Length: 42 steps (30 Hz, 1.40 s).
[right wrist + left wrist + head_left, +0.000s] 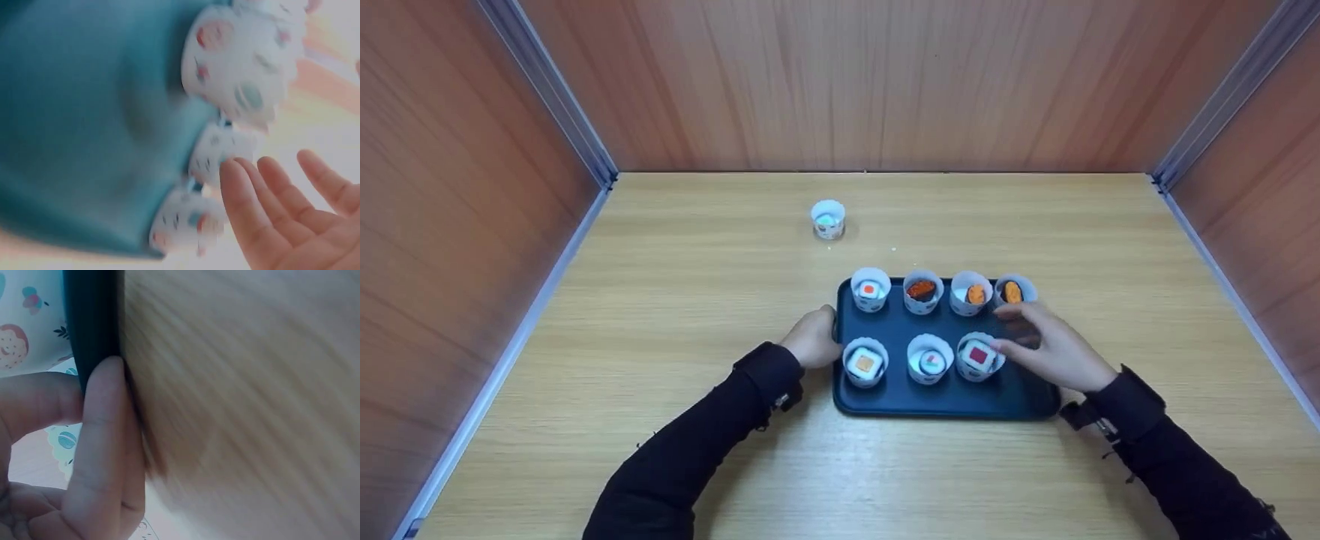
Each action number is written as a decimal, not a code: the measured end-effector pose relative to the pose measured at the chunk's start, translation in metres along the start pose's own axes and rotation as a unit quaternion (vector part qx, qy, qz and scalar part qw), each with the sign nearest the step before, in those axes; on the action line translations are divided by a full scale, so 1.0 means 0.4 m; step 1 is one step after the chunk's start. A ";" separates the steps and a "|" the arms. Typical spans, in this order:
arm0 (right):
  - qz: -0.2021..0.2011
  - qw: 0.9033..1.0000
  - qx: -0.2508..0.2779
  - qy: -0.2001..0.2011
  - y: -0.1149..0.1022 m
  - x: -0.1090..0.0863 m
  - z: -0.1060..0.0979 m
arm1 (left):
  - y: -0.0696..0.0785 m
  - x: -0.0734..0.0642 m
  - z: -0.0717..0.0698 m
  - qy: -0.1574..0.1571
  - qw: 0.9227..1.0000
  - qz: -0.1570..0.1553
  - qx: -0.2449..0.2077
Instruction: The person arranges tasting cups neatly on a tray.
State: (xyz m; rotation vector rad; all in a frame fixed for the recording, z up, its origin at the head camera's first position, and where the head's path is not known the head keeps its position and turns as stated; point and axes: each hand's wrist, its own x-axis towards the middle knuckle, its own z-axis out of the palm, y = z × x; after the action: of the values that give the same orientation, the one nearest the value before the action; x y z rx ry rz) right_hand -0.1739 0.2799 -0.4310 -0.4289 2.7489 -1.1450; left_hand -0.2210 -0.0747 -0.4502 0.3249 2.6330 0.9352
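Observation:
A dark blue tray (930, 394) lies on the wooden table and carries several white paper cups with toy sushi pieces. My left hand (812, 339) grips the tray's left rim; in the left wrist view its fingers (101, 416) pinch the dark rim (93, 326). My right hand (1046, 345) hovers over the tray's right side with relaxed, spread fingers, just beside the front-row cup with a red-centred roll (979, 355). In the blurred right wrist view the straight fingers (247, 191) hold nothing, next to patterned cups (242, 73) on the tray (84, 124).
One more paper cup (828, 219) stands alone on the table behind the tray. Wooden panels wall in the table at the back, left and right. Bare table surface (660, 300) spreads to the left of the tray.

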 end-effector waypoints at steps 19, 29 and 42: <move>0.176 0.982 0.075 -0.001 0.147 0.013 -0.050 | -0.005 0.003 0.005 0.002 1.000 0.004 0.000; 0.153 0.987 0.040 -0.033 0.148 0.027 -0.051 | -0.013 0.004 -0.003 -0.009 1.000 -0.007 -0.029; 0.147 0.988 0.040 -0.036 0.153 0.030 -0.050 | -0.012 0.068 -0.067 0.049 0.997 -0.058 0.031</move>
State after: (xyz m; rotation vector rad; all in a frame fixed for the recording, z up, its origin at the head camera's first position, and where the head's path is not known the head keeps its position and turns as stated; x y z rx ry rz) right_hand -0.2025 0.3306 -0.4606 -0.0489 2.5829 -1.1329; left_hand -0.2566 -0.0847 -0.4398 0.1419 2.7421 0.8531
